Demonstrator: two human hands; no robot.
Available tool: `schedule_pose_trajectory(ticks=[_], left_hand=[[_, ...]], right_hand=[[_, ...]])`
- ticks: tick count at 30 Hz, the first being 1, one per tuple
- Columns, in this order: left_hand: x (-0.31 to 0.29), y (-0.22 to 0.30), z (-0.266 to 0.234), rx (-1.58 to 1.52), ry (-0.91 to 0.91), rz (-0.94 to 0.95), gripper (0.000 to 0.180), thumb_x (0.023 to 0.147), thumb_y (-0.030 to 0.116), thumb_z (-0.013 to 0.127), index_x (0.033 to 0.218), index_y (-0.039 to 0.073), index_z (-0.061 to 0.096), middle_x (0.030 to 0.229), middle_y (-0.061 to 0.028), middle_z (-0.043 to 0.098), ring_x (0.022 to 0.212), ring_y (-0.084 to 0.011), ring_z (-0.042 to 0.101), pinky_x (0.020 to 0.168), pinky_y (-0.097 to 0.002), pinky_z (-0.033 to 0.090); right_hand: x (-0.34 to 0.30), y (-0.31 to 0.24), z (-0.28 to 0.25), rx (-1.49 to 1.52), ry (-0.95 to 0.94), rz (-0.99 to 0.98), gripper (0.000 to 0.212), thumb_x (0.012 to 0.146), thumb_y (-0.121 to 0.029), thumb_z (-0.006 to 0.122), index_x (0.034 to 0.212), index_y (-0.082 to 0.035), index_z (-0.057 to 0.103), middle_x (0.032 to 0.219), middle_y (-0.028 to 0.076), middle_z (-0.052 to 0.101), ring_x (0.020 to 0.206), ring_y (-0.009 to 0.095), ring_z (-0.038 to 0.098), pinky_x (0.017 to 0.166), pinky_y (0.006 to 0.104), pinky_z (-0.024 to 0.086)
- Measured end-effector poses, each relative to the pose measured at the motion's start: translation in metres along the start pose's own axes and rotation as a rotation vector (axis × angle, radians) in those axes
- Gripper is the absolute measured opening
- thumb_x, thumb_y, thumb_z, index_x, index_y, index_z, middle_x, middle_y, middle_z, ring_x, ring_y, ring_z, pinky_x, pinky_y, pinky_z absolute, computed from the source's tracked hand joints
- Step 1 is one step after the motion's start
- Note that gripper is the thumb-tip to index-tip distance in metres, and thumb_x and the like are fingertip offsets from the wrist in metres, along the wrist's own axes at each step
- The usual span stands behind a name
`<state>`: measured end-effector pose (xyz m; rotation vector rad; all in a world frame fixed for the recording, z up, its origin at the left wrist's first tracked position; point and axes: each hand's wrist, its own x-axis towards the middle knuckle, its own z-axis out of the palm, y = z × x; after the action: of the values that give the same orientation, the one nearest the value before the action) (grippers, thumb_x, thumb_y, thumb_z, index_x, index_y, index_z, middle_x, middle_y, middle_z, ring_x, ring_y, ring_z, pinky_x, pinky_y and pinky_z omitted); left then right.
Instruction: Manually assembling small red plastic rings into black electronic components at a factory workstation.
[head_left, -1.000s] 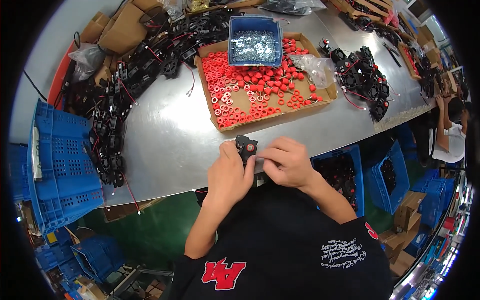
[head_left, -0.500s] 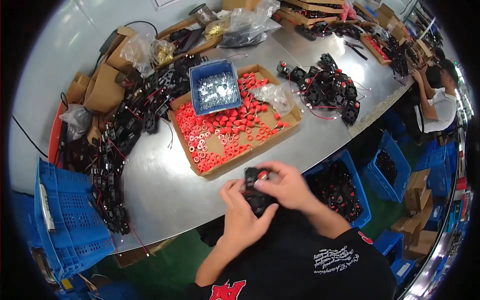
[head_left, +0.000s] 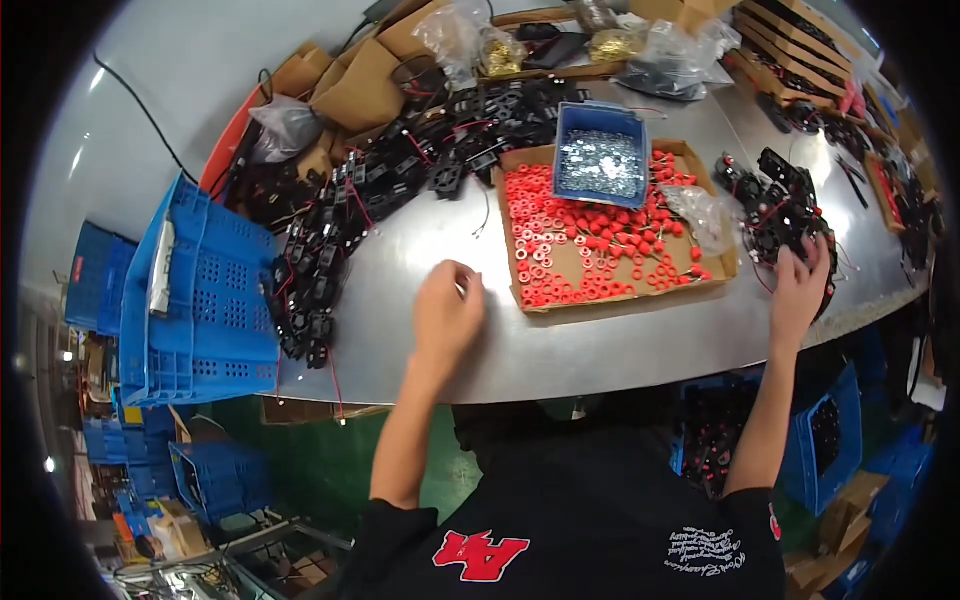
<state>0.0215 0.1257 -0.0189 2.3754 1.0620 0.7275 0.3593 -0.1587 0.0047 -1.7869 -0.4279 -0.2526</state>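
Observation:
My left hand is loosely curled over the bare metal table, left of the cardboard tray; nothing shows in its fingers. At the right, my right hand reaches to a pile of black fan units with red wires, its fingers apart at the pile's near side. Whether a fingertip touches a unit is hard to tell. The tray holds red rings, red-capped parts with short stems and a clear plastic bag. A blue bin of small shiny metal pieces stands in it.
A long heap of black fan housings with wires curves along the table's left and back. Blue perforated crates stand at the left. Cardboard boxes and plastic bags line the wall. Under the right edge sits a blue bin of black and red parts.
The black unit that both hands held in front of me is out of them. My right hand has moved right to the pile, my left hand forward-left. The view has swung left.

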Motion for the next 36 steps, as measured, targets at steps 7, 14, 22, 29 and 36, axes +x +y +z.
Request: schedule_pose_trajectory(ticks=[7, 14, 22, 29, 36], left_hand=[[0.123, -0.046, -0.006, 0.501, 0.213, 0.437, 0.043, 0.084, 0.030, 0.070, 0.112, 0.000, 0.058, 0.107, -0.0183, 0.060, 0.096, -0.0389, 0.060, 0.080, -0.0454, 0.051], [0.127, -0.048, 0.003, 0.385, 0.192, 0.176, 0.025, 0.078, 0.024, 0.069, 0.090, 0.003, 0.065, 0.090, -0.0148, 0.063, 0.082, -0.0371, 0.063, 0.073, -0.0451, 0.052], [0.017, -0.002, -0.041, -0.553, 0.349, -0.425, 0.019, 0.088, 0.022, 0.064, 0.088, 0.002, 0.066, 0.088, -0.0039, 0.069, 0.071, -0.0133, 0.064, 0.058, -0.0268, 0.048], [-0.068, 0.043, -0.046, -1.257, -0.037, -0.621, 0.039, 0.104, 0.033, 0.039, 0.098, -0.001, 0.058, 0.082, -0.0135, 0.070, 0.065, -0.0185, 0.068, 0.048, -0.0252, 0.044], [-0.116, 0.084, -0.009, -0.150, 0.463, -0.101, 0.039, 0.091, 0.005, 0.057, 0.127, -0.004, 0.044, 0.131, -0.0187, 0.050, 0.115, -0.0269, 0.055, 0.094, -0.0372, 0.048]], right_hand=[[-0.151, -0.011, 0.033, 0.081, -0.264, -0.165, 0.045, 0.089, 0.001, 0.062, 0.132, 0.002, 0.050, 0.116, 0.012, 0.056, 0.090, 0.015, 0.058, 0.082, 0.0272, 0.049], [-0.170, -0.020, 0.033, 0.120, -0.304, -0.150, 0.040, 0.086, 0.002, 0.063, 0.125, 0.003, 0.054, 0.108, 0.011, 0.057, 0.085, 0.014, 0.058, 0.077, 0.0267, 0.050], [-0.186, -0.067, 0.041, 0.187, -0.560, -0.215, 0.028, 0.083, 0.002, 0.065, 0.110, 0.000, 0.061, 0.099, 0.010, 0.061, 0.078, 0.015, 0.060, 0.069, 0.0271, 0.051], [-0.189, -0.118, 0.088, 0.668, -0.893, 0.358, 0.037, 0.093, -0.008, 0.065, 0.128, -0.002, 0.056, 0.109, 0.007, 0.062, 0.084, 0.011, 0.062, 0.069, 0.0272, 0.053], [-0.182, -0.103, 0.082, 0.571, -0.855, 0.482, 0.026, 0.093, -0.011, 0.066, 0.115, 0.004, 0.066, 0.080, 0.005, 0.069, 0.061, 0.009, 0.063, 0.057, 0.0240, 0.053]])
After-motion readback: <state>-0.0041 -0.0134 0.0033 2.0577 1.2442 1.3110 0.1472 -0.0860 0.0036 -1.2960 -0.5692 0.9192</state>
